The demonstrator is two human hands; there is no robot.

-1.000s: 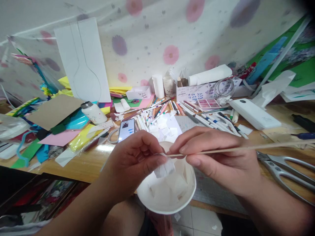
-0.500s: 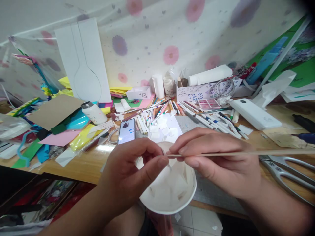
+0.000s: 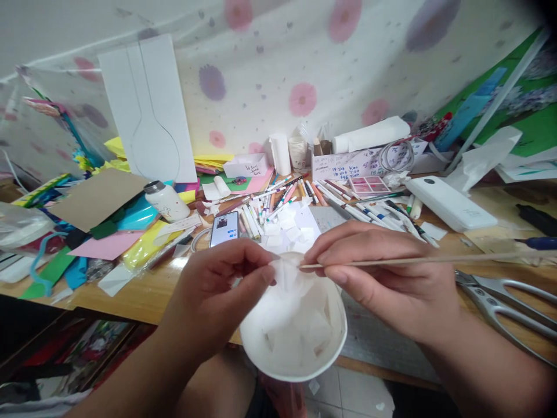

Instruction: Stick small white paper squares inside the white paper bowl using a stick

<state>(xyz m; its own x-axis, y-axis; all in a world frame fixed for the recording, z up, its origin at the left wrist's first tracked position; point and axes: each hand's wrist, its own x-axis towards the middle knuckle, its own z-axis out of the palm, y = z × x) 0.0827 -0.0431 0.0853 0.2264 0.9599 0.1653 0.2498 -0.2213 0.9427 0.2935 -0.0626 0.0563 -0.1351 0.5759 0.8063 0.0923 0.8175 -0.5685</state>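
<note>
My left hand [image 3: 230, 287] pinches a small piece of thin white paper [image 3: 286, 273] between thumb and forefinger. Held between the thumb and fingers of my right hand [image 3: 374, 273] is a thin, pale stick [image 3: 404, 259], which runs out level to the right. Its left end is close to the paper; whether the two touch I cannot tell. Below both hands sits a white paper bowl [image 3: 337, 354] with its mouth toward me, several pale scraps against its inside. My hands partly cover the bowl's far rim.
Scissors [image 3: 491, 302] lie right of my right hand. A phone [image 3: 224, 227] and many markers [image 3: 261, 206] lie beyond the bowl. A power bank [image 3: 452, 203] is at the right, a white bottle [image 3: 167, 200] and coloured sheets [image 3: 107, 245] at the left.
My hands have moved slightly apart, my left hand shifting left. The white paper now shows between them. The stick's right part has risen a little.
</note>
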